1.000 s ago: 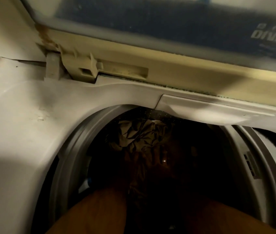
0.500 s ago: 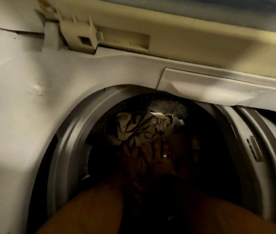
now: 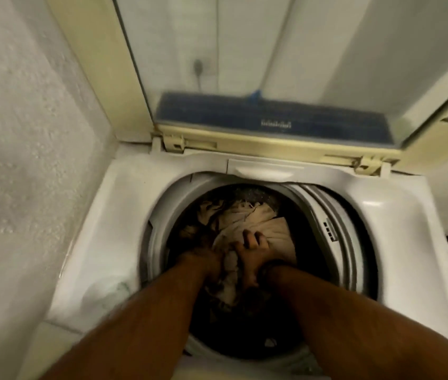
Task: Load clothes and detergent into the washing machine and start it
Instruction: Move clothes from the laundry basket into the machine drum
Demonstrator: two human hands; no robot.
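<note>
A: Reaching down from above, both forearms are seen inside the open washer [image 3: 113, 215], hands buried in the clothes [image 3: 253, 220] in the drum [image 3: 303, 207].

B: How are the hands set?

A: The right hand [image 3: 253, 249] is pressed onto a pale garment, fingers curled into the cloth, so its grip is taken to be closed on the clothes. The left hand [image 3: 206, 259] is sunk in dark fabric; its grip cannot be told. The load seems to be pushed down to settle it below the rim.

B: What room is left around them?

A: The drum's round opening is ringed by a grey lip, and both arms pass through its near side, close together. The lid [image 3: 272, 78] is raised upright behind, well apart from the arms. A rough wall [image 3: 25, 133] stands just beside the washer on the left. No detergent can be seen, so that step is judged not yet done.
</note>
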